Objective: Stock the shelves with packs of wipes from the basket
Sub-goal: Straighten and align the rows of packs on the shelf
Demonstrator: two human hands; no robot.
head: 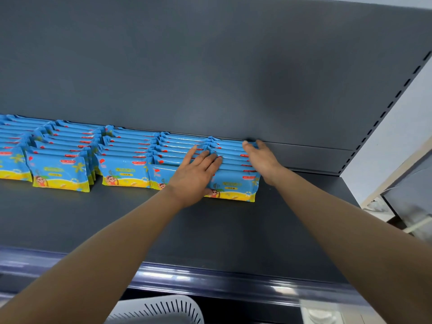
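1. Several rows of packs of wipes (60,169) already stand on the shelf (304,206).
2. Both hands square up the rightmost row (233,183), fingers straight: left hand (196,174) on top, right hand (259,157) against its side.
3. Shelf space remains rightward; the basket (163,309) hides its contents.

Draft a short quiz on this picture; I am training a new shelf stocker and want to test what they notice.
1. True or false: the left hand holds a pack lifted clear of the shelf.
2. Which row of packs does the right hand touch? A the leftmost, B a middle one, C the rightmost row.
3. Fill in: a white slatted ___ shows below the shelf's front edge.
Key: 1 false, it lies flat on the packs' tops; 2 C; 3 basket.
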